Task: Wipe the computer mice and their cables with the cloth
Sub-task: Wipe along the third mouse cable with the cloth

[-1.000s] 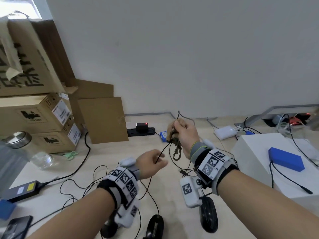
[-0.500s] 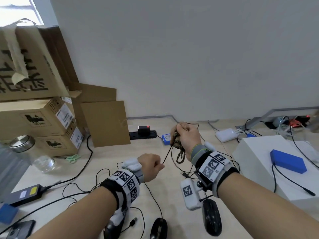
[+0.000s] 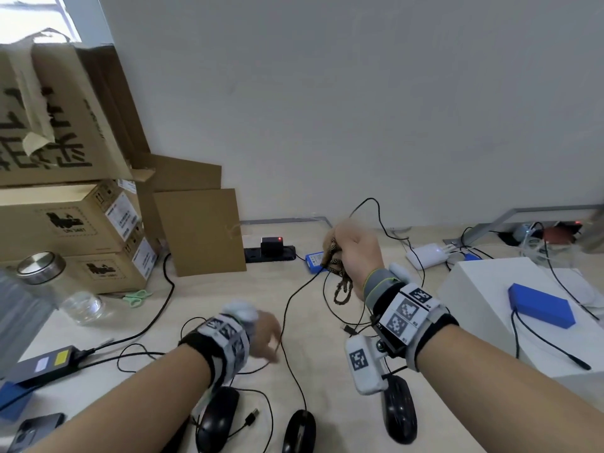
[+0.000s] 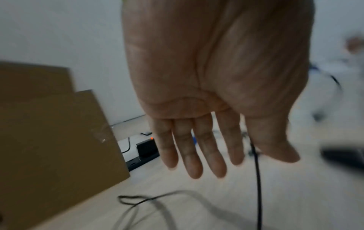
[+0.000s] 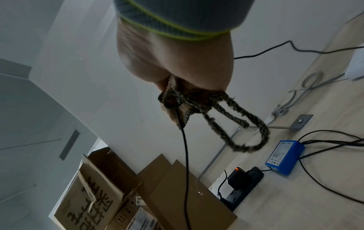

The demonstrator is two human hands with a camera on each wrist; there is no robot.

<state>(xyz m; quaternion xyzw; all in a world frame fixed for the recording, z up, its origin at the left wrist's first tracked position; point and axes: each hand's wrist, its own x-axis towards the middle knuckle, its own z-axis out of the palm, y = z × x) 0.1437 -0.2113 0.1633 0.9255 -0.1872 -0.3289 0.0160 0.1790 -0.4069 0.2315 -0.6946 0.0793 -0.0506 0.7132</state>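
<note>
My right hand [image 3: 343, 251] is raised above the desk and grips a bunched, patterned cloth [image 5: 177, 105] with a thin black mouse cable [image 5: 185, 155] running through it. A loop of the cloth [image 3: 341, 289] hangs below the fist. The cable [image 3: 287, 322] drops to the middle black mouse [image 3: 299, 433]. Two more black mice lie on the desk near me, one at the left [image 3: 217, 420] and one at the right [image 3: 400, 413]. My left hand [image 3: 266, 338] is low over the desk and blurred. Its fingers [image 4: 197, 155] are straight and hold nothing. The cable [image 4: 257, 179] passes beside the thumb.
Stacked cardboard boxes [image 3: 72, 223] and a glass jar [image 3: 49, 282] fill the left. A power strip [image 3: 271, 251] and a blue pack [image 3: 315, 261] lie by the wall. At the right stands a white box [image 3: 483, 295] carrying a blue block [image 3: 539, 305]. Loose cables cross the desk.
My left hand has let go of the cable, opened and dropped toward the desk. My right hand stays raised with the cloth on the cable, whose free end now loops above it.
</note>
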